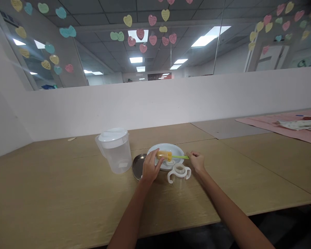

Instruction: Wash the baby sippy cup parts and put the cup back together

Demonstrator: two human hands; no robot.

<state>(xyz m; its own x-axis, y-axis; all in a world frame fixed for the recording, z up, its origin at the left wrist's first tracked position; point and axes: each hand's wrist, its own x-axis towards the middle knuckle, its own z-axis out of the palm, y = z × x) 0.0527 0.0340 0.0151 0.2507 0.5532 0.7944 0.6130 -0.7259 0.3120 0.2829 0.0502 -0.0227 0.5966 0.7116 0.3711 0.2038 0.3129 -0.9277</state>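
A wide pane of glass (150, 52) is stretching above a white wall (155, 103), reflecting ceiling lights. Below, a light-brown tabletop (54, 193) is spreading across the scene, with a pink cloth (264, 123) lying at its far right. On the left, a translucent pitcher (118, 155) is standing upright, its white lid sitting on top and its handle pointing left. Just right of it, a round white dish (181, 148) is resting on the table, with a dark round metal dish (137, 167) lying between the two and partly disappearing behind a hand.

A person's left hand (150, 167) is curling partway closed around an orange-yellow cylinder (168, 156), holding it sideways over the white dish. The right hand (197, 161) is closing its fingers on the outer end of a slim green stick (180, 157). The stick's other end is meeting the cylinder's right end; whether it is reaching inside is impossible to tell. A white two-handled fitting (180, 171) is standing in front of the dish, between the person's forearms. Heart-shaped notes (152, 20) are dotting the glass, and a small pale, flat stick (72, 139) is lying near the wall, left of the pitcher.
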